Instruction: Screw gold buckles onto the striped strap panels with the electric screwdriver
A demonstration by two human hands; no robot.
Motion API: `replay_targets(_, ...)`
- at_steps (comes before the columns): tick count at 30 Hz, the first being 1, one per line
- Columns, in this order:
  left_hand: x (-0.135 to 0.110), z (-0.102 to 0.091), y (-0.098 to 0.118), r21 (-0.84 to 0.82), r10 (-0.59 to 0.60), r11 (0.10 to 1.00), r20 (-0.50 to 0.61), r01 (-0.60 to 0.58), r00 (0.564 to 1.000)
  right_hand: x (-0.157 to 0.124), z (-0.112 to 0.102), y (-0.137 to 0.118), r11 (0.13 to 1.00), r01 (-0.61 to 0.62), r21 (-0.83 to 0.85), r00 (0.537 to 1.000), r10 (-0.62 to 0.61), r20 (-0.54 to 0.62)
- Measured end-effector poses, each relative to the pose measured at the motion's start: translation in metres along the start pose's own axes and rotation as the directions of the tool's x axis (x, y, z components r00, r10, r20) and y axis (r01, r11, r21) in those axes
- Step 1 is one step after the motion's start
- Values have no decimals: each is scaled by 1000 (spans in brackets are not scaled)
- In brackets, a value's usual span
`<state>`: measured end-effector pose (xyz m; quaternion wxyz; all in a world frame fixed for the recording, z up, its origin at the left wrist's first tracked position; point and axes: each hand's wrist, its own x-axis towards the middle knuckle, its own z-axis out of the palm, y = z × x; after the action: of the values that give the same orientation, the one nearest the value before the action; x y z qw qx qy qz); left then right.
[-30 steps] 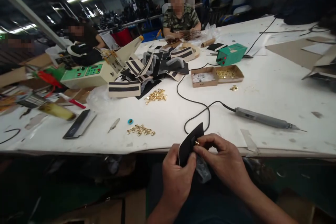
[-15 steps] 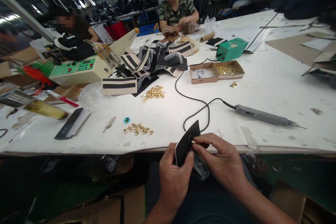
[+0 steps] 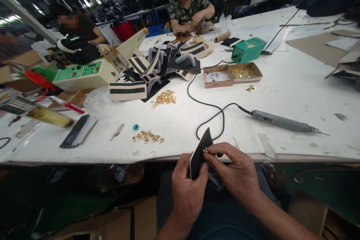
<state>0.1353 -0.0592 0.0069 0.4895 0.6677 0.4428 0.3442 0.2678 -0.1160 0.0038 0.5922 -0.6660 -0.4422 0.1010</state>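
My left hand [image 3: 189,183] grips a flat black panel [image 3: 200,155] with a pale edge, held on its side at the table's front edge. The thumb lies on its black face. With thumb and forefinger, my right hand [image 3: 239,168] pinches a small gold metal fitting [image 3: 205,150] against that face; its exact shape is partly hidden by the fingertips. Beneath the hands hangs some clear plastic [image 3: 216,182], mostly covered. Gold buckle-like fittings [image 3: 148,136] lie loose to the left, with a small blue ring-shaped item [image 3: 136,127] beside them.
A grey corded pen-shaped power tool [image 3: 282,120] lies right, near a green box [image 3: 249,50]. Cardboard trays [image 3: 219,84] hold small parts. Behind a gold pile [image 3: 164,98] are stacked panels [image 3: 128,91]. A green-panelled machine [image 3: 84,75] stands left. A co-worker [image 3: 189,9] sits opposite.
The black panel has turned more edge-on, and the right fingertips with the gold fitting have shifted slightly left against it. Across the table, the co-worker's hand has risen a little.
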Motion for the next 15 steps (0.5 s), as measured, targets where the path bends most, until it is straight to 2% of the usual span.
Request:
replay_targets(4, 0, -2, 5, 7, 11, 1000, 7, -11, 1000, 2, -1, 0, 998, -46, 43, 999, 45, 30)
replay_targets(15, -6, -1, 3, 2, 76, 997, -32, -76, 997, -2, 1, 3, 996, 44, 83, 996, -50, 74)
